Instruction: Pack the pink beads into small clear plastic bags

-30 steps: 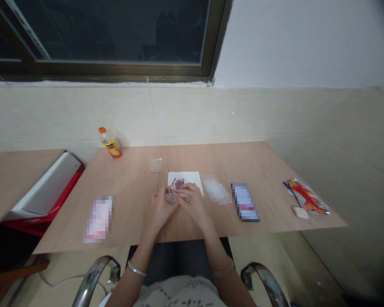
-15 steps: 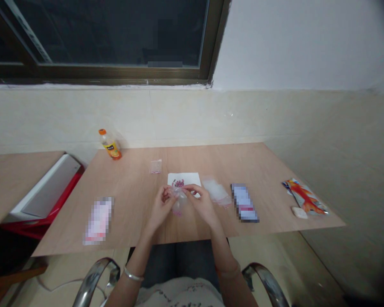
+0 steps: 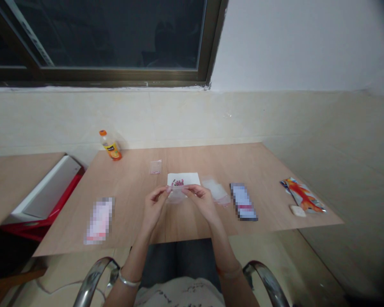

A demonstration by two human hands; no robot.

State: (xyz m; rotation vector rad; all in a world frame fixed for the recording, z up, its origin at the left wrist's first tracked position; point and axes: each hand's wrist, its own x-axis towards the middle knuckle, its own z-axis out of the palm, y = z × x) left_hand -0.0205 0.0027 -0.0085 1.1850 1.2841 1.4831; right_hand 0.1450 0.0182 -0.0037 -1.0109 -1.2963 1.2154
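A small clear zip bag [image 3: 176, 197] is stretched between my two hands near the table's middle. My left hand [image 3: 156, 202] pinches its upper left corner, and my right hand [image 3: 201, 200] pinches the upper right corner. What the bag holds cannot be made out now. Just beyond it lies a white sheet of paper [image 3: 192, 178] with a cluster of small purple-pink pieces [image 3: 178, 182] on it. To the right of my right hand is a pile of clear zip bags [image 3: 216, 190]. Farther back on the left rests another small clear bag [image 3: 155, 166] with a little pink inside.
On the wooden table [image 3: 128, 179] are an orange drink bottle [image 3: 112, 147], a blurred phone [image 3: 244, 202] and a blurred pink-white rectangle [image 3: 100, 220]. At the right lie a goldfish-printed packet [image 3: 305, 196] and a small white case [image 3: 298, 210]. A wall stands behind.
My hands have moved slightly apart, pulling the bag's top edge straight and flat. Pink pieces seen low in the bag before no longer show clearly.
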